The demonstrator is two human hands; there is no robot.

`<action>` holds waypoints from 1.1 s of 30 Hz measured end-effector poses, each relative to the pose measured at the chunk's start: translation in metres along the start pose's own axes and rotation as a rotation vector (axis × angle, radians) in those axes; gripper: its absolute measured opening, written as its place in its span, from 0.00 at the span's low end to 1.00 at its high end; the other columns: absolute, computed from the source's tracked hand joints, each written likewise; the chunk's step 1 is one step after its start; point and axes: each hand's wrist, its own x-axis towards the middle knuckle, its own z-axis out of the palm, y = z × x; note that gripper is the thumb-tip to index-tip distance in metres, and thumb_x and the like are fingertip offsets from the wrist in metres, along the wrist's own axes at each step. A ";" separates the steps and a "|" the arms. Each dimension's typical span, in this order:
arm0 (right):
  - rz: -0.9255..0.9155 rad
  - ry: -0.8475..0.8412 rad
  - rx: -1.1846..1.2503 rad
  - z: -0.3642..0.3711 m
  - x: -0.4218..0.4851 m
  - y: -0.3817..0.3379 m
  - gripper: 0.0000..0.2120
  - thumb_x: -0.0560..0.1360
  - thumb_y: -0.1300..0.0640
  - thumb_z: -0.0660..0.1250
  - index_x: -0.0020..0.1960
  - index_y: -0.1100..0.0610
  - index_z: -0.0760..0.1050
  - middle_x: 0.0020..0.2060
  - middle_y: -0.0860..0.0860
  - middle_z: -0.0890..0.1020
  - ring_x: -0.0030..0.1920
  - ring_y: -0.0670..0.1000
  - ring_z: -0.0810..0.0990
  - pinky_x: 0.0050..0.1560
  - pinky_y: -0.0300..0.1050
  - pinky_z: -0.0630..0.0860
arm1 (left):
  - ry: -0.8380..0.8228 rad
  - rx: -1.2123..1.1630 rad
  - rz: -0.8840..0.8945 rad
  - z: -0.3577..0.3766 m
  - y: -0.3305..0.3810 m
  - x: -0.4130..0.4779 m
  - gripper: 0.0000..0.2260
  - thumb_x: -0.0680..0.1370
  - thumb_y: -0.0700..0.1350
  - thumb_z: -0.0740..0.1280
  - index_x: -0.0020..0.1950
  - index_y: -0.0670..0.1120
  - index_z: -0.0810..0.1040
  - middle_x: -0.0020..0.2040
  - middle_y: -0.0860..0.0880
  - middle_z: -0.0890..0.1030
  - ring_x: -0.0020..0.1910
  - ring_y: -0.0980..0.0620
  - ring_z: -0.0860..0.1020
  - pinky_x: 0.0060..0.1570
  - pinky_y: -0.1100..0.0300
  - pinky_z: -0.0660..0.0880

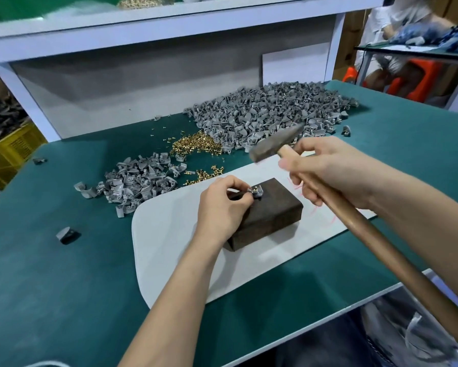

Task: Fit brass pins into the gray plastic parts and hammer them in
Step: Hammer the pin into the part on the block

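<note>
Hammer (pixel 275 144) above gray part (pixel 257 193) on block (pixel 271 211)

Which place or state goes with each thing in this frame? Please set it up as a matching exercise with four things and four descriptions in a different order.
Things:
1. hammer
2. dark block
3. gray part
4. brass pins

Places or states:
A. loose in a pile, straight on the green table
B. on top of the dark block, pinched by the left hand
C. raised, gripped by the right hand
D. standing on the white mat

Pairs: 1-C, 2-D, 3-B, 4-A.
</note>
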 end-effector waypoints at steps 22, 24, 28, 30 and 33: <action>-0.172 0.112 -1.093 0.021 0.018 -0.024 0.14 0.83 0.52 0.49 0.58 0.60 0.66 0.33 0.54 0.68 0.30 0.51 0.66 0.32 0.47 0.59 | -0.011 -0.004 -0.032 -0.003 0.000 0.002 0.07 0.74 0.41 0.71 0.37 0.52 0.78 0.44 0.47 0.82 0.41 0.51 0.79 0.39 0.61 0.70; -0.104 0.027 -1.132 0.030 0.012 -0.016 0.10 0.83 0.53 0.50 0.56 0.59 0.65 0.40 0.57 0.73 0.34 0.55 0.68 0.36 0.46 0.60 | -0.016 -0.007 -0.007 -0.004 -0.001 0.001 0.09 0.73 0.40 0.71 0.37 0.52 0.78 0.45 0.47 0.82 0.42 0.52 0.80 0.41 0.61 0.73; -0.153 0.082 -1.126 0.027 0.015 -0.022 0.11 0.83 0.54 0.49 0.56 0.59 0.66 0.39 0.56 0.73 0.31 0.49 0.65 0.31 0.47 0.54 | -0.015 -0.009 0.012 -0.007 -0.001 0.002 0.10 0.73 0.40 0.72 0.35 0.53 0.78 0.45 0.50 0.82 0.44 0.56 0.80 0.48 0.61 0.75; -0.201 0.121 -1.100 0.027 0.015 -0.022 0.13 0.83 0.55 0.49 0.58 0.61 0.67 0.39 0.56 0.72 0.34 0.53 0.71 0.32 0.47 0.54 | -0.019 -0.011 0.011 -0.007 -0.001 0.003 0.10 0.72 0.40 0.72 0.35 0.53 0.78 0.45 0.50 0.83 0.44 0.55 0.80 0.49 0.60 0.75; -0.133 0.073 -1.074 0.027 0.011 -0.011 0.10 0.83 0.58 0.49 0.52 0.58 0.68 0.47 0.58 0.74 0.46 0.60 0.75 0.35 0.44 0.55 | -0.012 0.016 0.050 -0.007 -0.001 0.001 0.08 0.72 0.40 0.72 0.37 0.52 0.79 0.45 0.49 0.83 0.46 0.51 0.80 0.51 0.57 0.76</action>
